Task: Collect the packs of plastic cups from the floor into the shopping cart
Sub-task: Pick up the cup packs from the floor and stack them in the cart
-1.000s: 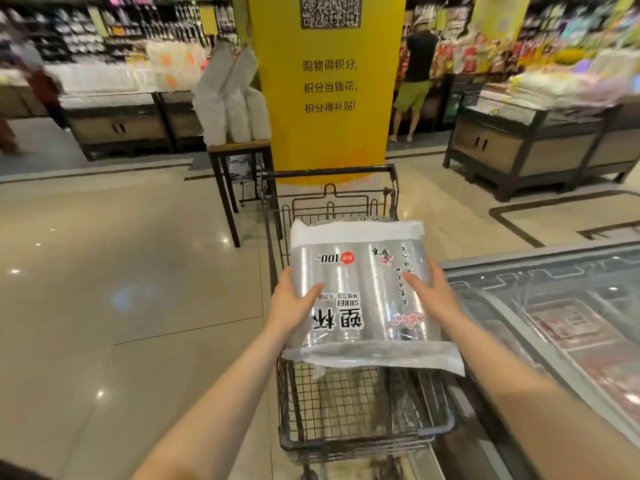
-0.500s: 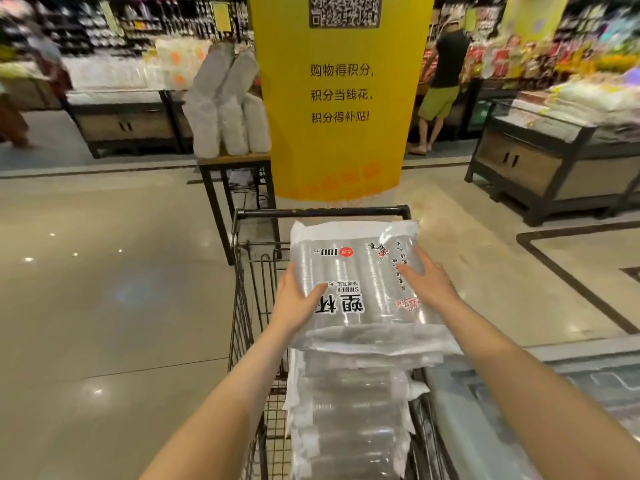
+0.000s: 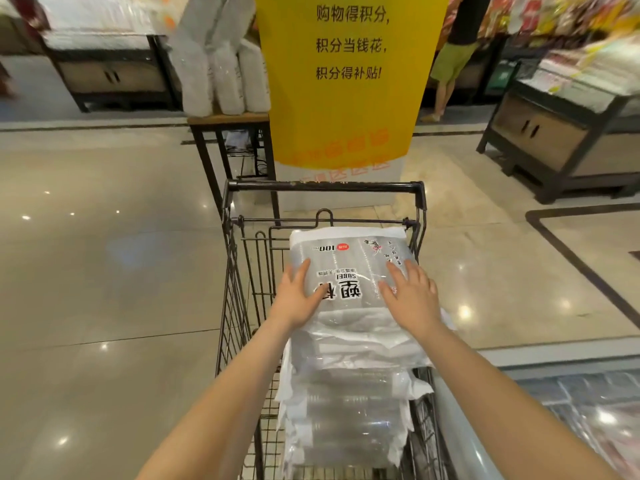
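Note:
A clear pack of plastic cups (image 3: 349, 261) with black lettering lies on top of a stack of similar packs (image 3: 349, 410) inside the black wire shopping cart (image 3: 239, 299). My left hand (image 3: 298, 299) rests flat on the pack's left side, fingers straight. On its right side lies my right hand (image 3: 412, 299), also with straight fingers. The top pack reaches toward the cart's far end, just below the handle bar (image 3: 322, 186).
A yellow pillar sign (image 3: 346, 81) stands just beyond the cart. Left of it a small table (image 3: 228, 119) carries white bagged goods. A chest freezer (image 3: 571, 403) runs along the cart's right. Display stands sit at the back left and right; a person (image 3: 453, 53) stands behind.
The pack has come down from mid-air onto the stack in the cart. Both hands went from gripping its sides to lying flat on its top.

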A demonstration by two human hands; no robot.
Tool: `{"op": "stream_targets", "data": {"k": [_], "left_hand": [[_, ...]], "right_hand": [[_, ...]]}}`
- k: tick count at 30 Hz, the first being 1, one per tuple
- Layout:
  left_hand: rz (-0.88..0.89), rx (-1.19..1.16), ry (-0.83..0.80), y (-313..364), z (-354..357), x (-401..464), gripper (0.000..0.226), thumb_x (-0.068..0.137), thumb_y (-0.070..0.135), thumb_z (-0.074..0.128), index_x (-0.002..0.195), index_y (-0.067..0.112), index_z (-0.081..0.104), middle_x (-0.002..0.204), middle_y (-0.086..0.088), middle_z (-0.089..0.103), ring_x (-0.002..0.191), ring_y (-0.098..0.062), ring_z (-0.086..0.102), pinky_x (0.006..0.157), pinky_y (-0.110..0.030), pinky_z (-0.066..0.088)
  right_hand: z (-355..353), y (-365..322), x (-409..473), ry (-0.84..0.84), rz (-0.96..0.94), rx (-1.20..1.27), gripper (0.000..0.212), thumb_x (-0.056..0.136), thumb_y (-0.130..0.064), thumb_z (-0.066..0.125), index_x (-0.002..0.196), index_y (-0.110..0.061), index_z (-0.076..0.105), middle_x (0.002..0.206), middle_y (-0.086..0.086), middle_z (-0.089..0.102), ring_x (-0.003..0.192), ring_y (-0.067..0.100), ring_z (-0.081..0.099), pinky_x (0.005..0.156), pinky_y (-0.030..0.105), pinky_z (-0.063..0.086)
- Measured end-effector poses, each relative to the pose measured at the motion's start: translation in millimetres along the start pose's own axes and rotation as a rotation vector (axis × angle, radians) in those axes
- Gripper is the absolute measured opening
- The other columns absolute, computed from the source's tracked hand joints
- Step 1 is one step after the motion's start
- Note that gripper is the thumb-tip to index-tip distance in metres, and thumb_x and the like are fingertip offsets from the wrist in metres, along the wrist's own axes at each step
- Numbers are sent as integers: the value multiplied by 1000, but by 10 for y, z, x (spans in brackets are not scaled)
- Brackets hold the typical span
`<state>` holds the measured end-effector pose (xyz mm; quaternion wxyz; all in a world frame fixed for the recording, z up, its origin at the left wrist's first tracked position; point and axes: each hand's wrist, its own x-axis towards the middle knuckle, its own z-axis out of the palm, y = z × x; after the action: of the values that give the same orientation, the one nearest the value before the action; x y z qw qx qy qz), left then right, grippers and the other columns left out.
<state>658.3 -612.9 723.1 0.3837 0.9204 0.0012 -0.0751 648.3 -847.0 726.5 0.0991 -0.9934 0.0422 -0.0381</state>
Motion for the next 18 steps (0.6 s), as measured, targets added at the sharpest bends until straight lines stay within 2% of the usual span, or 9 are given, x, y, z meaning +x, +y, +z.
{"op": "stream_targets", "data": {"k": [5, 8, 11, 18], "left_hand": [[54, 140, 100, -143, -241, -299, 76, 91, 57, 46, 151, 17, 22, 157, -6, 20, 143, -23, 24, 114, -41, 28], [52, 216, 204, -351, -510, -658, 74, 91, 56, 48, 149, 17, 25, 155, -3, 26, 139, -22, 31, 112, -42, 34], [23, 304, 288, -666, -843, -1184, 75, 90, 60, 46, 149, 20, 25, 152, -2, 31, 135, -20, 37, 108, -43, 39], [-128, 523, 441, -1756, -1674, -2881, 72, 89, 65, 39, 144, 19, 34, 142, -2, 40, 129, -23, 40, 101, -39, 35]], "right_hand": [[-151, -117, -80, -30, -41, 56, 56, 99, -46, 37, 149, -23, 30, 156, 10, 27, 143, 26, 22, 116, 41, 18], [-215, -414, -256, -52, -106, 72, 55, 99, -43, 39, 149, -22, 29, 156, 7, 26, 143, 25, 24, 116, 40, 19], [-215, -882, -529, -49, -242, 60, 55, 99, -39, 41, 149, -21, 29, 156, 8, 28, 142, 25, 27, 117, 40, 21], [-34, -2375, -1586, -76, -554, 83, 54, 96, -43, 46, 145, -23, 37, 148, 6, 39, 136, 26, 35, 111, 41, 31]]}}
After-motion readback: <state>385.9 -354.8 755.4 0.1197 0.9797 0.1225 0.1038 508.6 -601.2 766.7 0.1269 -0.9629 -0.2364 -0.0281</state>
